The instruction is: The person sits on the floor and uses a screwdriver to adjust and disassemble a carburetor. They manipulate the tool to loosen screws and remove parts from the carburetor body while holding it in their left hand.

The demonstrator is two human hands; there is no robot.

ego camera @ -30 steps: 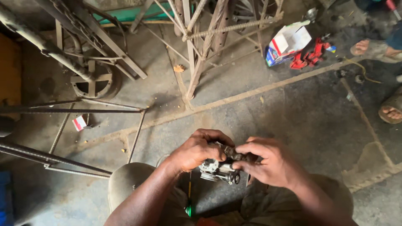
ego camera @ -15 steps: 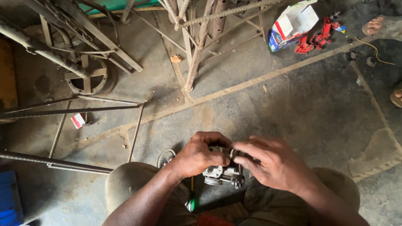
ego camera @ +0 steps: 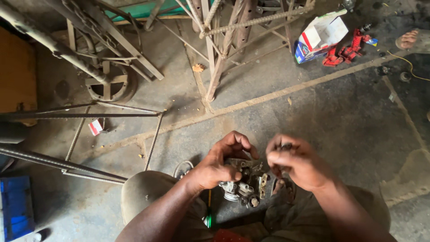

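Metal part (ego camera: pixel 244 183) lies between left hand (ego camera: pixel 219 163) and right hand (ego camera: pixel 298 161).

A grey concrete floor (ego camera: pixel 340 112) carries a pale painted line slanting across it. At the top right an open white, red and blue carton (ego camera: pixel 319 38) lies just beside a red tool (ego camera: pixel 345 51). A small metal wheel (ego camera: pixel 107 85) stands at the upper left among rusty steel bars (ego camera: pixel 80 112). A blue box (ego camera: pixel 15 206) sits at the lower left edge, and a small red-and-white packet (ego camera: pixel 96 127) lies beneath the bars
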